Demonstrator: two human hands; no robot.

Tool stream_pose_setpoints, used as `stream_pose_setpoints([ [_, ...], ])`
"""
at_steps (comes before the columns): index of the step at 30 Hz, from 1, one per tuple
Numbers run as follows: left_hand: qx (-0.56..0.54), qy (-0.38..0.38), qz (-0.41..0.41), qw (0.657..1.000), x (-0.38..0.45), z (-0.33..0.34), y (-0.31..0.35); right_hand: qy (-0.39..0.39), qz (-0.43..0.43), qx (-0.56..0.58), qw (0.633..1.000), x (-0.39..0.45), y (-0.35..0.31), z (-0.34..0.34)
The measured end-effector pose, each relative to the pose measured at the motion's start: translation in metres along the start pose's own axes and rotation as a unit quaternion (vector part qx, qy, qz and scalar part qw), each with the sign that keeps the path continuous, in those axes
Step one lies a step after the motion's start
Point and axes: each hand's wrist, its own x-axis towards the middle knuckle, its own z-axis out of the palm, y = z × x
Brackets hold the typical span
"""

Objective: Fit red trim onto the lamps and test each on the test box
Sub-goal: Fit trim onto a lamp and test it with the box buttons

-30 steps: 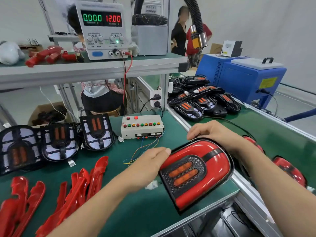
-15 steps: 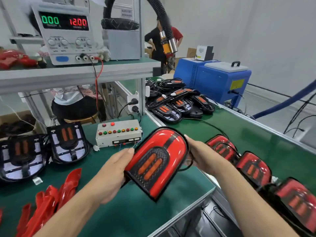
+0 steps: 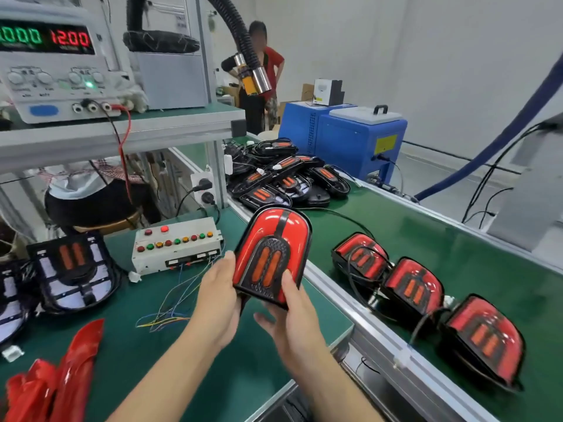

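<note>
I hold a lamp point(image 3: 272, 239) with red trim fitted, upright above the green bench, its rounded end up. My left hand point(image 3: 217, 296) grips its lower left edge. My right hand point(image 3: 289, 312) grips its lower right corner, thumb on the front. The white test box point(image 3: 178, 243) with coloured buttons stands just left of the lamp, loose wires trailing from it. Untrimmed lamps point(image 3: 71, 269) lie at the left. Loose red trim pieces point(image 3: 61, 382) lie at the bottom left.
Three trimmed lamps point(image 3: 414, 284) lie in a row on the green conveyor point(image 3: 426, 233) to the right. A pile of black lamps point(image 3: 283, 181) sits farther back. A power supply point(image 3: 61, 65) reading 12.00 stands on the shelf. A person stands behind by blue machines point(image 3: 350, 138).
The lamp has been turned from a slant to upright and lifted slightly. My right hand moved from its far edge to its lower right corner. The view swung right.
</note>
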Motion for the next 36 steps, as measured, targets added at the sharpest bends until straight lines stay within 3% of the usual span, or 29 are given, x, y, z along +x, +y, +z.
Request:
stream_pose_setpoints([
  [3, -0.034, -0.015, -0.025, 0.999, 0.011, 0.028, -0.006, 0.018, -0.041, 0.025, 0.999, 0.005, -0.019, -0.013],
  [5, -0.042, -0.035, -0.045, 0.997, 0.020, 0.053, -0.010, 0.073, -0.101, -0.037, 0.991, 0.010, -0.035, -0.025],
  [10, -0.035, -0.086, -0.125, 0.988, 0.048, 0.133, -0.020, 0.275, -0.184, -0.245, 0.911, 0.023, -0.088, -0.062],
  [15, 0.023, -0.090, -0.194, 0.977, 0.075, 0.189, -0.031, 0.366, -0.152, -0.377, 0.837, 0.055, -0.136, -0.106],
  [19, 0.051, -0.130, -0.258, 0.956, 0.083, 0.205, -0.039, 0.393, -0.126, -0.421, 0.808, 0.077, -0.145, -0.130],
  [24, 0.046, -0.135, -0.251, 0.957, 0.087, 0.206, -0.050, 0.397, -0.089, -0.467, 0.785, 0.092, -0.137, -0.138],
  [32, 0.102, -0.135, -0.181, 0.969, 0.083, 0.185, -0.045, 0.400, -0.057, -0.665, 0.628, 0.094, -0.128, -0.146],
  [36, 0.126, -0.168, -0.160, 0.964, 0.082, 0.179, -0.051, 0.398, -0.063, -0.697, 0.593, 0.090, -0.118, -0.149],
])
